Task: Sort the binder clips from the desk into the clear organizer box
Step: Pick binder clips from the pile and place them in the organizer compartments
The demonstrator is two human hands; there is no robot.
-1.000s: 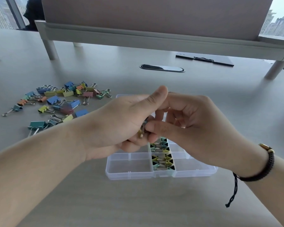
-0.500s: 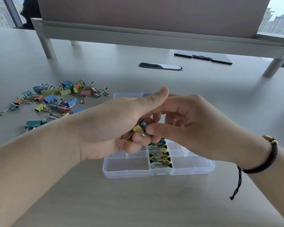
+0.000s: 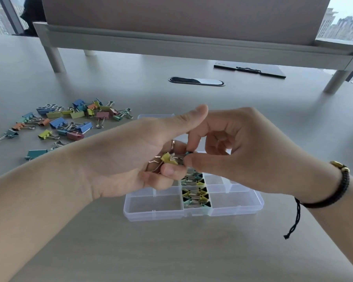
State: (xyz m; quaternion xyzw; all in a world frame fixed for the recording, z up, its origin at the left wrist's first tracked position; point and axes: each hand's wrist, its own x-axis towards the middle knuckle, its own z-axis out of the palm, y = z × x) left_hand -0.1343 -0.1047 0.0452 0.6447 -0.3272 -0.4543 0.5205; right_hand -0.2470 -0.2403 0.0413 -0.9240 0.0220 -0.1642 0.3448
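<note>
Both hands meet above the clear organizer box (image 3: 157,210). My left hand (image 3: 130,157) holds a few small binder clips in its curled fingers; a yellow clip (image 3: 168,158) shows plainly. My right hand (image 3: 236,151) pinches a small teal clip (image 3: 188,153) between thumb and forefinger, right beside the yellow one. Small yellow and teal clips (image 3: 195,194) fill the box's middle column. A pile of loose coloured binder clips (image 3: 69,123) lies on the desk at the left.
A raised shelf on legs (image 3: 57,60) spans the back of the desk. A cable grommet (image 3: 196,81) and a black clipboard (image 3: 250,71) lie beyond the box. The box's left and right compartments hold nothing I can see.
The hands have opened up a little, so the yellow clip in my left hand now shows. My right thumb and forefinger have closed on a teal clip.
</note>
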